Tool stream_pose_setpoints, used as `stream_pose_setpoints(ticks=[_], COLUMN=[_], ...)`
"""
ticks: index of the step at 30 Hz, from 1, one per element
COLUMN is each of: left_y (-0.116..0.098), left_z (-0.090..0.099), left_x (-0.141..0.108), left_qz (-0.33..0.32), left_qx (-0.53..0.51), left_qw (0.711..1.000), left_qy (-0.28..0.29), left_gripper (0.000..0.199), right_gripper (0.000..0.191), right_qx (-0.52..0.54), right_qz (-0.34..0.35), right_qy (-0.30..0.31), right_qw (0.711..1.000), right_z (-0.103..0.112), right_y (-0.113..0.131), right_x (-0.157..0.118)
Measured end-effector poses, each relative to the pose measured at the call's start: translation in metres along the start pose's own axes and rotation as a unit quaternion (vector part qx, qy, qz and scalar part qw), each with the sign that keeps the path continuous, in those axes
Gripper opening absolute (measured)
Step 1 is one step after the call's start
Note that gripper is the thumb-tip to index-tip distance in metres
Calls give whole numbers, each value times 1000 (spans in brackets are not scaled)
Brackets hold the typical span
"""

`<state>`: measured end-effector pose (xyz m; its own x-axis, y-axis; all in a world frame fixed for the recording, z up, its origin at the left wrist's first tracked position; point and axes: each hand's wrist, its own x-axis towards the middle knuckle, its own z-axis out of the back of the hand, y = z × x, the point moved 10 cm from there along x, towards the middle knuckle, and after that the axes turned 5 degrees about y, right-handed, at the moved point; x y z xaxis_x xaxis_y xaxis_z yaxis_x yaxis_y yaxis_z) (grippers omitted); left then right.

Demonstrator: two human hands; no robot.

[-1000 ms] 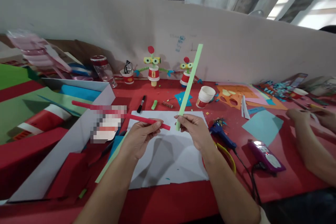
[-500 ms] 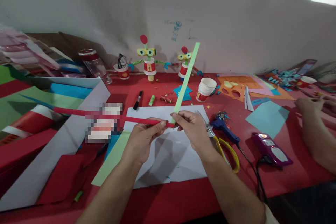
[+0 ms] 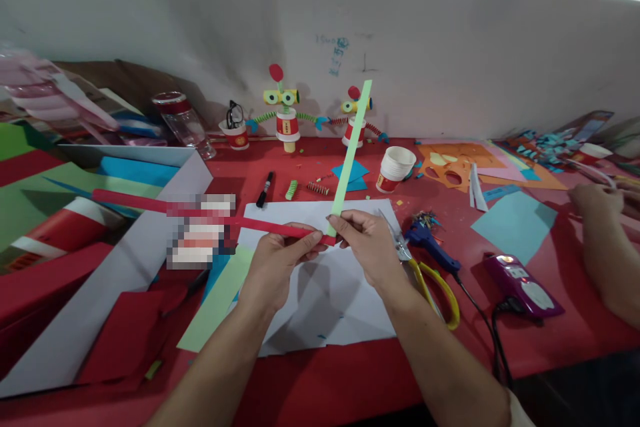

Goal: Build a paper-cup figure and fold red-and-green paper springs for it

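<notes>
Clearly, the two paper strips are the nearest things to the hands: the red strip (image 3: 270, 227) is pinched near one end by the thumb and fingers of the left hand (image 3: 280, 260), and the green strip (image 3: 351, 153) is pinched at its lower end by the right hand (image 3: 365, 240). Their ends meet between the fingertips in a corner; whether they are glued there, I cannot tell. Both are probably very light and soft, easy to bend or to crease, not slippery, so the right place to hold is flat and gently, close to this corner. The long axis of the red strip goes sideways, its free end far out to the left of the left hand, above the box (image 3: 115, 267). The green strip points up and forward from the right hand, leaning a little to the right. Below both hands is the white paper (image 3: 340, 307). Just beside the right hand, on its right, are the scissors (image 3: 453, 300) and the glue gun (image 3: 433, 250). Ahead of the left hand there are the marker (image 3: 265, 189) and a small green spring (image 3: 292, 189); farther ahead stands a cup figure (image 3: 287, 125).
</notes>
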<state>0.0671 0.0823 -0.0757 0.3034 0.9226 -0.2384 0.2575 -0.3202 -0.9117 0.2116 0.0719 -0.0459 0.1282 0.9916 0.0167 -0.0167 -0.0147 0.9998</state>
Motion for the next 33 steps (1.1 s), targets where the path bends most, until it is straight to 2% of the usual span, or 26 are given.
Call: stream_pose_setpoints(ticks=[9, 13, 16, 21, 33], left_y=[0, -3, -3, -7, -2], left_z=[-2, 1, 4, 5, 6], left_x=[-1, 0, 1, 1, 6], left_qz=[-2, -21, -29, -43, -13], left_qx=[4, 7, 1, 4, -62], left_qw=[1000, 1000, 999, 999, 998], left_qy=[-6, -18, -27, -28, -14], left_gripper=[19, 20, 19, 15, 13], right_gripper=[22, 14, 21, 21, 8], right_qx=[8, 18, 22, 35, 58], right_qz=[-4, 4, 5, -2, -36], right_qy=[-2, 41, 69, 92, 66], right_qw=[1000, 999, 997, 995, 995], right_z=[0, -9, -14, -18, -13], right_y=[-2, 2, 5, 5, -10], right_x=[0, -1, -2, -2, 4])
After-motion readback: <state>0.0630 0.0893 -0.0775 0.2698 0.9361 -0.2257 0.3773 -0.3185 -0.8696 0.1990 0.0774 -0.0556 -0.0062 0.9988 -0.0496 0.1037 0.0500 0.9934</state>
